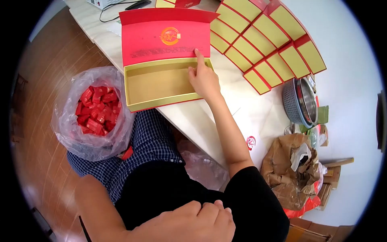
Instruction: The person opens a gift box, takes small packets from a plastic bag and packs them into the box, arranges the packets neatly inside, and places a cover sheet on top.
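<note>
A red gift box [161, 82] with a yellowish-gold inside stands on the table's near edge, its lid [145, 38] raised and folded back. The lid bears a gold round emblem and lines of small print. Inside, the box holds nothing. My right hand [204, 80] is over the box's right end, its index finger stretched out against the lid's print and its thumb apart. Close to my chest, my left hand [197, 224] is closed with curled fingers; its palm, and anything in it, is hidden.
A clear plastic bag [66, 125] full of small red packets [98, 111] sits left of my legs. Stacked red-and-yellow boxes [266, 44] stand at the table's back right. A grey basket [291, 103] with metal bowls and a crumpled brown paper bag [278, 173] are at the right.
</note>
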Tool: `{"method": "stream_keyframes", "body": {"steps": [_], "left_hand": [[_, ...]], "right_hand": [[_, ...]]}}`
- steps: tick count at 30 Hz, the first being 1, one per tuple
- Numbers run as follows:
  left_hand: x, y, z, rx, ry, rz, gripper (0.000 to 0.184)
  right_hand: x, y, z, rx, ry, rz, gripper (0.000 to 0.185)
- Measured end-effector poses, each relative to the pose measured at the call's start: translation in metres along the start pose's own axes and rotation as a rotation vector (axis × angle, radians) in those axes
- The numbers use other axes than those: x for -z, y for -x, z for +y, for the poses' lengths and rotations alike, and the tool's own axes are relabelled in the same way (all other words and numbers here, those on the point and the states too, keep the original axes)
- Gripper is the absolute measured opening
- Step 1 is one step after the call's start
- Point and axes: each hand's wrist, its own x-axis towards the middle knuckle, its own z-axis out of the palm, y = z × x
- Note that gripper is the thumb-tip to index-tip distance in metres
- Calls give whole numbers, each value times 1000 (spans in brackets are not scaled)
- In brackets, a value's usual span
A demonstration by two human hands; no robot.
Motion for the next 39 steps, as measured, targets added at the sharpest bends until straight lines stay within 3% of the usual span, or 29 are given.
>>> {"method": "stream_keyframes", "body": {"steps": [2, 8, 17, 18, 20, 24, 26, 28, 29, 30, 32, 34, 39], "left_hand": [[1, 0, 2, -3, -24, 3, 27], [14, -5, 4, 23, -68, -114, 17], [15, -3, -2, 31, 54, -124, 12], [22, -12, -6, -43, 61, -381, 14], [26, -18, -8, -93, 72, -634, 15], [4, -26, -11, -18, 187, -583, 20], [-53, -40, -14, 29, 93, 61, 26], [-47, -25, -30, 216, -148, 138, 30], [-51, -23, -46, 239, -248, 324, 30], [-45, -15, -68, 180, -56, 285, 26], [-30, 0, -91, 329, -194, 186, 22], [-30, 14, -110, 456, -228, 187, 25], [-52, 38, -134, 483, -232, 312, 28]], "right_hand": [[4, 0, -5, -101, -7, -77, 61], [-5, 0, 3, 0, 7, 33, 60], [-5, -1, 1, -63, -41, -4, 61], [-4, -1, 1, -50, -47, -13, 61], [-5, -1, 1, -60, -46, 2, 61], [-6, -1, 3, -31, -38, 33, 61], [-8, -2, 6, -38, -96, -2, 60], [-14, -3, 4, 0, -97, 19, 60], [-10, -2, 9, 11, -75, 48, 60], [-6, 0, 10, -7, -68, 62, 60], [-6, -1, 4, -40, -36, -1, 61], [-7, 0, 5, -36, -71, 19, 61], [-9, -1, 6, 0, -57, 54, 58]]}}
